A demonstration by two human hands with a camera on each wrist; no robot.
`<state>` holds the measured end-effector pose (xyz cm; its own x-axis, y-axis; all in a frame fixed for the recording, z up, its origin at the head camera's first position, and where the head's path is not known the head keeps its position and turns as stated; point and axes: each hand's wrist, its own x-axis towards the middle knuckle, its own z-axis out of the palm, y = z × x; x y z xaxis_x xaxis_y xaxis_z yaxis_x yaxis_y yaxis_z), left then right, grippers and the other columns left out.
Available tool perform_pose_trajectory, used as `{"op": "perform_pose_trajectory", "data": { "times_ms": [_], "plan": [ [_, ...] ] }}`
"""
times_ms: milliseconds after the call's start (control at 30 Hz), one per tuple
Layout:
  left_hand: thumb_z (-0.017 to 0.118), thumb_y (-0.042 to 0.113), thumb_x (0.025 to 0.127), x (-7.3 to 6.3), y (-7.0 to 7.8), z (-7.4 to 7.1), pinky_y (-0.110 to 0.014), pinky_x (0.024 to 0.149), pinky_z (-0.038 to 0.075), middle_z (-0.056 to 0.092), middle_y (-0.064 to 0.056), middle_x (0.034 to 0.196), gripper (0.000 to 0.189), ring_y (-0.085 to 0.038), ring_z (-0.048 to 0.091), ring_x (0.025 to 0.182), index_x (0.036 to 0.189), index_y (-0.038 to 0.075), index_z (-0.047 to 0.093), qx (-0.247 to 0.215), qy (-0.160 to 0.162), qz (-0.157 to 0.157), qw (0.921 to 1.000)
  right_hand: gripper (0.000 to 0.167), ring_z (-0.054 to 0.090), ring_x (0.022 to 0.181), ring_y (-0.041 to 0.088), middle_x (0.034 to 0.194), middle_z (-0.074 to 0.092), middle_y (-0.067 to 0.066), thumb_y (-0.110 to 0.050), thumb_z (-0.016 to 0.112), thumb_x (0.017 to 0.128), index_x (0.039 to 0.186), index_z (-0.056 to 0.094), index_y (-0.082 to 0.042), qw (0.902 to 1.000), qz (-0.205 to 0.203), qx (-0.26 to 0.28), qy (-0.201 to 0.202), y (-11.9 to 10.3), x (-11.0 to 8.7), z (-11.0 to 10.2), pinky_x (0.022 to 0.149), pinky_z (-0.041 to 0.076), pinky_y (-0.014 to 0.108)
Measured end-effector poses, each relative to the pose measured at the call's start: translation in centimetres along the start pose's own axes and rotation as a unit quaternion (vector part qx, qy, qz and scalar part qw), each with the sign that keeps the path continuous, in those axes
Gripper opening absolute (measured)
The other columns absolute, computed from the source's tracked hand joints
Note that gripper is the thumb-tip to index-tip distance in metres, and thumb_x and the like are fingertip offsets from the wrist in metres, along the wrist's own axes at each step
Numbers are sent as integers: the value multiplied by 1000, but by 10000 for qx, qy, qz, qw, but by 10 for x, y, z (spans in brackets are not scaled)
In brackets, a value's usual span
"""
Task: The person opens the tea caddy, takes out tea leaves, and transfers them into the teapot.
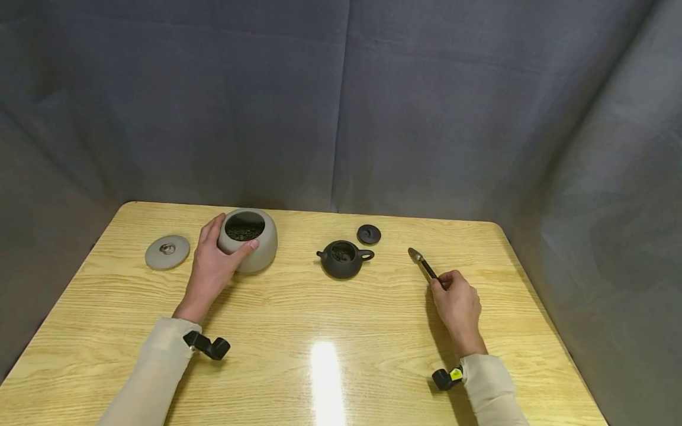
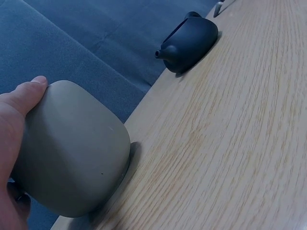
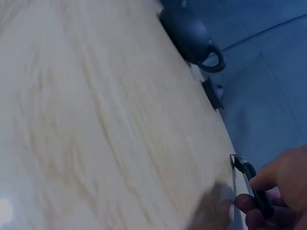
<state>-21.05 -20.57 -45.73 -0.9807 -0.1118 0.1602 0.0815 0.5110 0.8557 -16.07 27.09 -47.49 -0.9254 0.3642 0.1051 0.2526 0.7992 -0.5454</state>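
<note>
My left hand [image 1: 215, 260] grips a grey round jar [image 1: 261, 251] from its left side, thumb over the front rim. Dark tea leaves [image 1: 245, 231] lie inside the jar, which stands tilted slightly on the table. In the left wrist view the jar [image 2: 72, 148] fills the lower left. On the right, my right hand [image 1: 458, 302] holds small black-handled tongs [image 1: 428, 269], their metal tips toward the far left and close to the tabletop. Between the hands sits a dark teapot [image 1: 341, 269], uncovered, with some leaves visible inside.
A grey jar lid [image 1: 160, 258] with a ring-like knob lies left of the jar. Behind the teapot rests its small dark lid [image 1: 369, 234]. A grey curtain [image 1: 341, 106] hangs behind the wooden table [image 1: 277, 355] and along its sides.
</note>
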Motion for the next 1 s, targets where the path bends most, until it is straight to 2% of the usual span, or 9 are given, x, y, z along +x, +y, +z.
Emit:
{"op": "perform_pose_trajectory", "data": {
  "times_ms": [233, 367, 533, 700, 800, 1000],
  "plan": [
    [78, 53, 95, 0, 0, 2, -67, 125, 33, 24, -16, 176, 101, -45, 33, 159, 172, 16, 23, 2, -13, 57, 10000, 26, 67, 75, 30, 99, 74, 19, -28, 68, 102, 103, 73, -3, 9983, -188, -550, -21, 6, -3, 4, 57, 45, 34],
    [77, 56, 94, 0, -2, 3, -67, 125, 31, 23, -14, 177, 103, -43, 31, 161, 172, 18, 22, 45, 14, 61, 10000, 27, 67, 79, 31, 102, 70, 19, -29, 68, 102, 104, 72, -2, 9984, -200, -532, -75, 7, -5, 4, 60, 46, 36],
    [81, 56, 91, -2, -1, 1, -65, 128, 29, 19, -8, 179, 109, -39, 26, 164, 173, 19, 19, 75, 234, 19, 9997, 27, 66, 81, 32, 103, 68, 18, -29, 68, 102, 106, 71, -3, 9986, -269, -441, -105, 5, -6, 3, 61, 46, 36],
    [83, 53, 91, -6, 10, -5, -67, 127, 29, 19, -5, 180, 108, -38, 24, 165, 173, 25, 18, 67, 385, 213, 9990, 27, 64, 79, 30, 106, 69, 18, -30, 67, 103, 106, 71, -3, 9986, -357, -397, 49, -4, -3, -2, 59, 43, 33],
    [83, 50, 92, -9, 20, -7, -70, 126, 29, 19, -4, 180, 106, -38, 24, 165, 173, 29, 18, 59, 359, 374, 9986, 25, 61, 73, 27, 108, 70, 19, -29, 68, 103, 105, 71, -4, 9984, -458, -305, 125, -12, -1, -5, 56, 41, 31],
    [84, 35, 94, -16, 36, -1, -69, 126, 29, 23, -9, 178, 100, -39, 26, 164, 172, 21, 23, -4, 250, 797, 9965, 20, 55, 66, 21, 108, 69, 18, -24, 68, 103, 104, 70, -4, 9969, -770, -144, 78, -33, 5, -3, 52, 39, 30]
  ]
}}
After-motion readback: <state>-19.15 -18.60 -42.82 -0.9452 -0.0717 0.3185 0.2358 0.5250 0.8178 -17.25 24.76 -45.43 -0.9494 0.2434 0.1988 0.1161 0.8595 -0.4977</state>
